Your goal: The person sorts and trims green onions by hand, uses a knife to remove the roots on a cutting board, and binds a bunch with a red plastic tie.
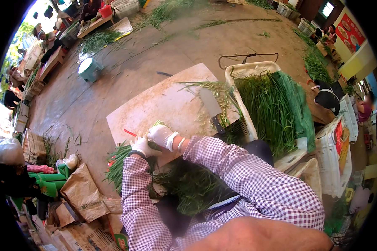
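My left hand [143,146], in a white glove, closes around a bundle of long green leafy stalks [121,157] at the near left edge of a pale board [157,100]. Touching it, my right hand [162,136], also gloved, is at the pale cut ends of the bundle. A red strip [129,132] sticks out beside my left hand. On the right of the board lies a cleaver [211,102] with a black handle, among loose stalks and trimmings. More loose greens [191,188] lie on my lap. The fingertips of both hands are partly hidden.
A white plastic crate [243,103] full of green stalks, with green netting, stands right of the board. A teal stool [90,69] is on the floor at the upper left. Brown sacks [83,193] lie at the lower left, stacked crates [333,157] at the right. Several people sit farther off.
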A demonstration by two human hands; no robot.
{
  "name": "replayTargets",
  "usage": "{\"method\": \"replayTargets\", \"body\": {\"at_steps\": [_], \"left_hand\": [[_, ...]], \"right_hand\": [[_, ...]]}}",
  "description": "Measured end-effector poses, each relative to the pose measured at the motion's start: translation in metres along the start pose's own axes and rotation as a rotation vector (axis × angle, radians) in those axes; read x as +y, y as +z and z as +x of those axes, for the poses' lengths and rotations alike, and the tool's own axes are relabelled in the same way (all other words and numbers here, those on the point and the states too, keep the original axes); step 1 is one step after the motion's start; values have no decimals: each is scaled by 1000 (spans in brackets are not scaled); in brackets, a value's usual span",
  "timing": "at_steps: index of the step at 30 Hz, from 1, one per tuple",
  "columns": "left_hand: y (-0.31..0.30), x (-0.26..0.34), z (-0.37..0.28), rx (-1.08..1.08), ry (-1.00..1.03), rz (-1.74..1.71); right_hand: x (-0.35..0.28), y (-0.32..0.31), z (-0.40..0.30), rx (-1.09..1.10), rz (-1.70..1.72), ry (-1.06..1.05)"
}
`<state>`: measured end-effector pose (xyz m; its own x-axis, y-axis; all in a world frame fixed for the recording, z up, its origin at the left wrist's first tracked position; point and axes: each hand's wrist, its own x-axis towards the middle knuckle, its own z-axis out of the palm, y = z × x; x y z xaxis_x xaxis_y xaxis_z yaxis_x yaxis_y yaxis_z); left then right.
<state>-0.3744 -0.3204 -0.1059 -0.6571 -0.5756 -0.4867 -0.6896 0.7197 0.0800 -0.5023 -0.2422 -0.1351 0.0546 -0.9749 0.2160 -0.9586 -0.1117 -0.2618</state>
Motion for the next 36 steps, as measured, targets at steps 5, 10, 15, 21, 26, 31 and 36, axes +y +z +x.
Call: {"method": "replayTargets", "body": {"at_steps": [5,10,15,21,26,31,36], "left_hand": [[13,-2,6,81,1,-96],[38,8,11,322,82,21],[17,24,-10,175,-85,-43],[12,31,-17,268,-78,-97],[2,38,-19,380,70,-270],[37,19,-9,488,39,-208],[35,15,-15,448,11,-203]], "right_hand": [[-7,-19,2,49,-71,-37],[-10,-4,-3,19,-110,-158],[14,-37,0,-311,256,-34],[19,-42,-3,-529,-118,-145],[34,6,2,-187,152,19],[29,3,-6,-146,-101,-143],[23,-14,-1,-270,-113,-181]]}}
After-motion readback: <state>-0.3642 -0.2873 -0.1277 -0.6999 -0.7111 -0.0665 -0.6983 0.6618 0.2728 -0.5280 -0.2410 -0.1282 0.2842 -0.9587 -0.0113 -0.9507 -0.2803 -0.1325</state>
